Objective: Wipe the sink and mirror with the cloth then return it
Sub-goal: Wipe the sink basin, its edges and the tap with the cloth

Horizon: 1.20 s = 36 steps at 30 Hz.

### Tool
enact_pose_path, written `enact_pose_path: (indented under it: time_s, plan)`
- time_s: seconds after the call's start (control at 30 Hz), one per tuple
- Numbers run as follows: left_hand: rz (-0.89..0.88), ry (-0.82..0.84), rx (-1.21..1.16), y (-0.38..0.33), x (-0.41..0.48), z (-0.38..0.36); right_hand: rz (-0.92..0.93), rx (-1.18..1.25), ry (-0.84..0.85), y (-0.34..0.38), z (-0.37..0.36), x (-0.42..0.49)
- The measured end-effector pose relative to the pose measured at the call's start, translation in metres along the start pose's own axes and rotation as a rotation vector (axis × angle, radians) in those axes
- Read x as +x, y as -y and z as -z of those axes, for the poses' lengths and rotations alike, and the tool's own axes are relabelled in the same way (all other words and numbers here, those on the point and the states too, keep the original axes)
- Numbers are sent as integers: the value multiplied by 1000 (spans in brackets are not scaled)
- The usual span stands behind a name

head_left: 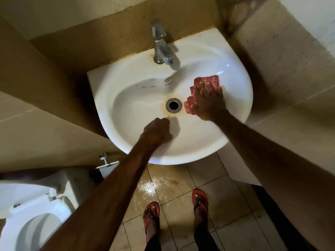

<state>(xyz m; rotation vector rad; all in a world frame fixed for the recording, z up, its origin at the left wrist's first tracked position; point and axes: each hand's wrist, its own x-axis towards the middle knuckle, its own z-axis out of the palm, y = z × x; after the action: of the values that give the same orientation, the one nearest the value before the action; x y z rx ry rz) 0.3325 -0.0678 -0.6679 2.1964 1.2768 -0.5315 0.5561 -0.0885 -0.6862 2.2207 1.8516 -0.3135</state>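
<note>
A person's right hand (pixel 208 104) is pressing a red checked cloth (pixel 204 82), fingers spread flat, against the right inner wall of a white ceramic washbasin (pixel 126 91), just right of its metal drain (pixel 173 105). The left hand (pixel 156 132) is resting as an empty fist on the bowl's near side.

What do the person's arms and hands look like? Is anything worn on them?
The left arm and right arm are long, slim and bare right to the picture's edge, with no sleeves. The left hand and right hand wear no gloves, and no watch, bracelet or ring shows.
</note>
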Motion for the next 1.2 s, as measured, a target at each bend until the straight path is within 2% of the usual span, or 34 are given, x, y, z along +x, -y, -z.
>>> enact_pose_path:
  time_s: [0.13, 0.17, 0.27, 0.37, 0.5, 0.6, 0.67, 0.77, 0.83, 0.9, 0.97, 1.07, 1.1, 1.2]
  plan:
    - [4, -38, 18, -7, 3, 1, 218, 108, 107, 38, -14, -8]
    - [5, -40, 23, -8, 3, 2, 259, 92, 151, 41, -11, -11]
    - [36, -23, 33, -8, 2, 4, 311, -45, 147, 24, 2, -7]
    - [48, 6, 27, -5, 2, 4, 198, -127, 95, -12, 15, -2]
    - [47, 13, 60, -8, 2, 9, 38, -107, -149, -49, 30, -12]
    - [46, 6, 110, -15, -4, 14, -46, -134, -154, -39, 17, -25]
    - [29, -77, 158, -22, -6, 18, -54, -100, -34, -26, 15, -30]
    - [1, -383, 83, -31, -6, 26, 111, -59, 200, -21, 20, -38]
    - [-62, -622, 42, -35, -3, 36, 200, -69, 235, -25, 24, -39]
    - [-103, -760, 72, -35, 4, 47, 218, -115, 230, -33, 28, -37]
    - [-90, -776, 135, -32, 10, 59, 196, -153, 158, -44, 34, -34]
    - [-33, -692, 189, -26, 18, 69, 141, -70, -206, -62, 40, -30]
    - [-24, -665, 204, -24, 21, 70, 123, -67, -278, -66, 36, -27]
    - [-9, -633, 261, -21, 24, 70, -4, -91, -227, -58, 23, -22]
